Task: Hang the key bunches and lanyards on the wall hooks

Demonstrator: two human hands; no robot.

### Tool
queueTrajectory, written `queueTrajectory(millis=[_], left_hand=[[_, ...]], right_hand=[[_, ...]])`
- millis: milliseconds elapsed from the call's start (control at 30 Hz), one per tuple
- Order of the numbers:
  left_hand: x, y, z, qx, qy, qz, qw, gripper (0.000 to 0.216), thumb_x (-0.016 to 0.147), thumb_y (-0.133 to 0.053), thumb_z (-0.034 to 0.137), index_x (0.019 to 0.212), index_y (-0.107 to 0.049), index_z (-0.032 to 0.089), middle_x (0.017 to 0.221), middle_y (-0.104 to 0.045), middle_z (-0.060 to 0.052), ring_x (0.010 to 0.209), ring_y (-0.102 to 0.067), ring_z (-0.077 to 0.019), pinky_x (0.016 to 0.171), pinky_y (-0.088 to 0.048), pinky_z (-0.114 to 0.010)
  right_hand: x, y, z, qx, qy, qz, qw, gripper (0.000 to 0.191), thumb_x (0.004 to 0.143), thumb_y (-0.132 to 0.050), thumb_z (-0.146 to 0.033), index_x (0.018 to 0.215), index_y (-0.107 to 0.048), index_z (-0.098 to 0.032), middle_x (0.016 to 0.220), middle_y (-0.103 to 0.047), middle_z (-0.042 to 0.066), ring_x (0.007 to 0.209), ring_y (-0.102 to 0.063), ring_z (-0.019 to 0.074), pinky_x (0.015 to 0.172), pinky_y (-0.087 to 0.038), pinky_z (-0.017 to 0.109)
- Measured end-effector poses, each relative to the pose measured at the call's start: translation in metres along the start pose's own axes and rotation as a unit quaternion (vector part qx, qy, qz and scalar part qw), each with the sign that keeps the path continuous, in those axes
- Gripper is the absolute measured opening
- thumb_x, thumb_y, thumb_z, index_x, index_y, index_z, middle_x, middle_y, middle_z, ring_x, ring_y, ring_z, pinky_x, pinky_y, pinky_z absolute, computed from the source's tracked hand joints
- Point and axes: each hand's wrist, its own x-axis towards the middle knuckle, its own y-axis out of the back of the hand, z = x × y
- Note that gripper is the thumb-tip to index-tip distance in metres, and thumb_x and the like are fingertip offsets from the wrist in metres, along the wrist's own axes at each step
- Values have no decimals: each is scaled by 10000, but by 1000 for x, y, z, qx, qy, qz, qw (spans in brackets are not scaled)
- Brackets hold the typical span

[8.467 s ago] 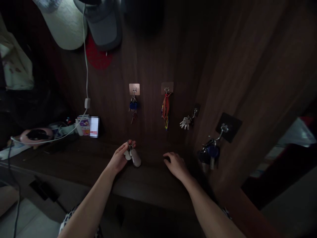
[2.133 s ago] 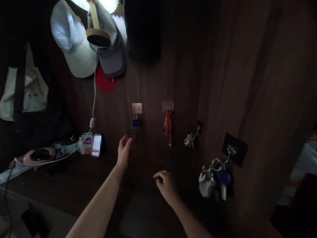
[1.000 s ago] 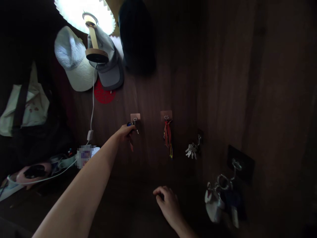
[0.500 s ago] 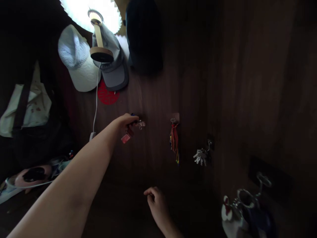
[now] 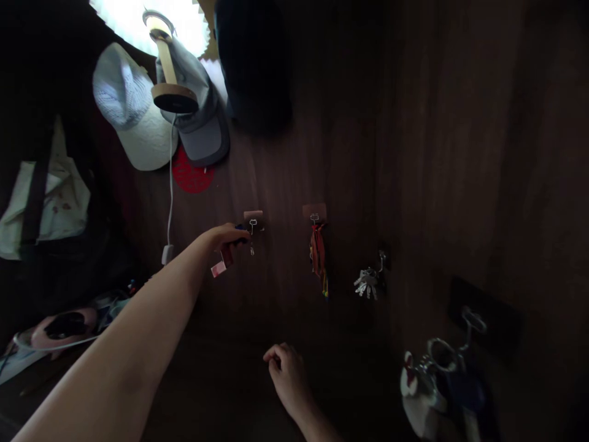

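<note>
My left hand (image 5: pixel 226 236) reaches in from the lower left, its fingers closed on a keychain with a dark blue piece and a red-pink tag (image 5: pixel 219 268) dangling below. Just beside the fingertips is a small metal wall hook (image 5: pixel 253 223) on an adhesive plate. A tiny metal clasp (image 5: pixel 251 250) hangs under that hook; whether it belongs to the keychain I cannot tell. Lower down, my right hand (image 5: pixel 288 374) is loosely curled in front of the dark panel, with nothing visible in it.
Red cords (image 5: pixel 317 248) hang from another hook to the right. Further right are a bunch of keys (image 5: pixel 367 282) and a larger key ring (image 5: pixel 442 355) with charms. Caps (image 5: pixel 146 135) and a lit lamp (image 5: pixel 175 98) are at upper left; bags (image 5: pixel 59 196) hang far left.
My left hand has drawn slightly down and left from the hook with the keychain, so the hook and its plate now show. The right hand stays curled. The whole view has shifted a little.
</note>
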Motion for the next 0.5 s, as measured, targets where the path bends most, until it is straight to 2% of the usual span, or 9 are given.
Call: queueTrajectory(millis=[100,200,367,500], left_hand=[[9,-2,8,79,-1,46,996,115,552,-672,164,540,-561,138,446,-516,7,361,-415,-75,349,-313,-195],[13,-4,19,102,-15,80,991,133,558,-673,176,517,-550,148,433,-502,10,376,-432,-92,364,-335,-210],[13,-2,31,-5,-59,133,989,124,598,-651,194,561,-540,152,422,-470,29,388,-428,-82,361,-338,-185],[11,8,17,-71,-72,176,979,113,657,-586,227,611,-508,160,437,-451,43,356,-380,-59,347,-318,-171]], right_hand=[[0,-1,2,-14,-3,-6,1000,234,736,-455,-75,731,-621,-239,798,-647,-10,821,-586,170,776,-354,283],[1,-2,2,-25,-10,-12,1000,243,738,-454,-68,730,-622,-243,805,-648,-13,833,-581,169,778,-343,285],[1,-1,-1,-37,-21,-22,999,244,738,-462,-72,737,-624,-254,824,-649,-19,851,-574,170,789,-328,293],[2,1,-4,-37,-31,-31,998,239,738,-469,-76,727,-624,-258,826,-652,-24,858,-572,171,791,-323,295]])
